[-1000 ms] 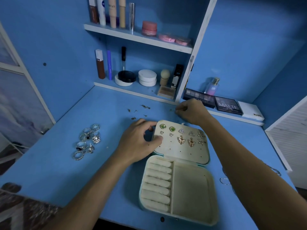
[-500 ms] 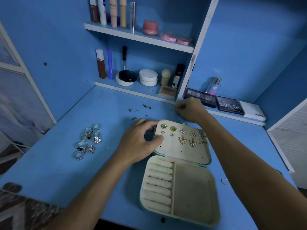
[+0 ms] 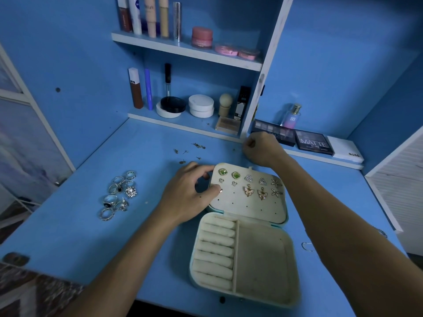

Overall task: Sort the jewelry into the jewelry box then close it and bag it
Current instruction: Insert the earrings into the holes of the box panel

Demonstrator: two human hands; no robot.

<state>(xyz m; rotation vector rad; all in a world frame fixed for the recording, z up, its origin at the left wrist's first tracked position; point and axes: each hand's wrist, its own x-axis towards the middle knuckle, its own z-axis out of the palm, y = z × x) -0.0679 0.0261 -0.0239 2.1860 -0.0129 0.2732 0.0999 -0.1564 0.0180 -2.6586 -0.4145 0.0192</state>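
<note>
A cream jewelry box [image 3: 263, 259] lies open on the blue desk, with ring rolls on its left side and an empty tray on its right. Its lid panel [image 3: 247, 205] holds several earrings [image 3: 248, 191] in two rows. My left hand [image 3: 183, 197] grips the lid's left edge, thumb on the panel. My right hand [image 3: 263, 149] is just behind the box, fingers curled and tips pinched together on something too tiny to identify. A pile of silver rings [image 3: 119, 193] lies left of the box. Loose ear studs [image 3: 198, 146] are scattered behind my left hand.
Two shelves [image 3: 183, 50] at the back hold makeup tubes, jars and compacts. Eyeshadow palettes [image 3: 313, 143] and a perfume bottle [image 3: 291, 116] sit on the ledge behind my right hand. A thin wire hoop [image 3: 306, 246] lies right of the box, near my right forearm.
My right hand has drifted slightly back toward the ledge, staying curled. My left hand has kept its grip on the lid.
</note>
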